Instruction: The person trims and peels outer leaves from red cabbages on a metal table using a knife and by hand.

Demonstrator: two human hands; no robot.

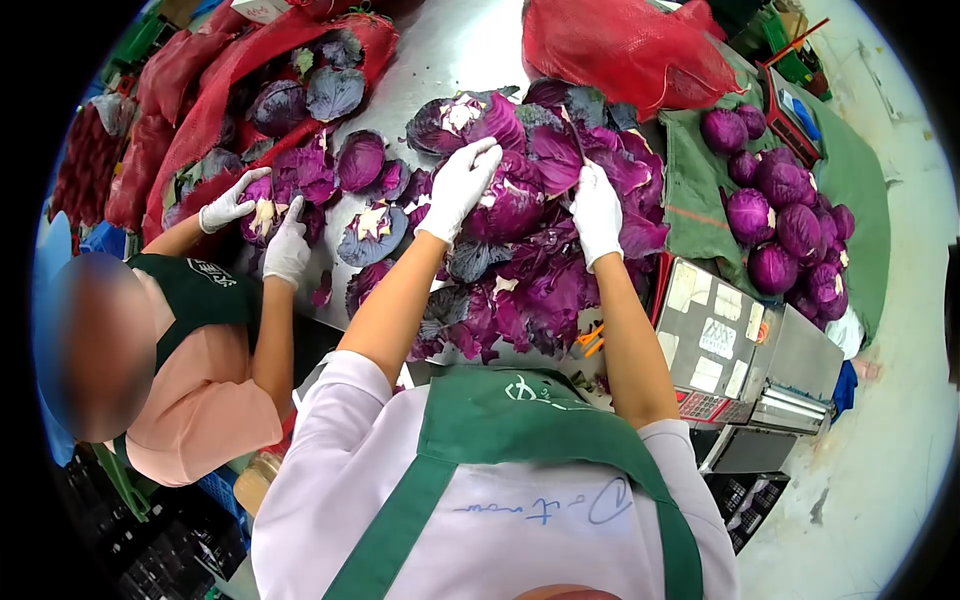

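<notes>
My left hand [460, 190], in a white glove, is closed on the side of a red cabbage [511, 200] in the middle of the pile. My right hand [597, 213], also gloved, is closed around a knife [573, 136]. Its thin dark blade points away from me beside a broad purple leaf [554, 158]; the handle is hidden in my fist. Loose purple leaves [540, 275] lie heaped below and around both hands. Another cabbage with a pale cut stem [461, 113] sits just beyond my left hand.
At left, a co-worker's gloved hands [287, 245] hold a cabbage with a pale stem. Red mesh sacks [625, 50] stand along the far side. Whole cabbages [790, 220] lie on green cloth at right, near a metal scale [712, 325]. Orange-handled scissors [592, 340] lie near my apron.
</notes>
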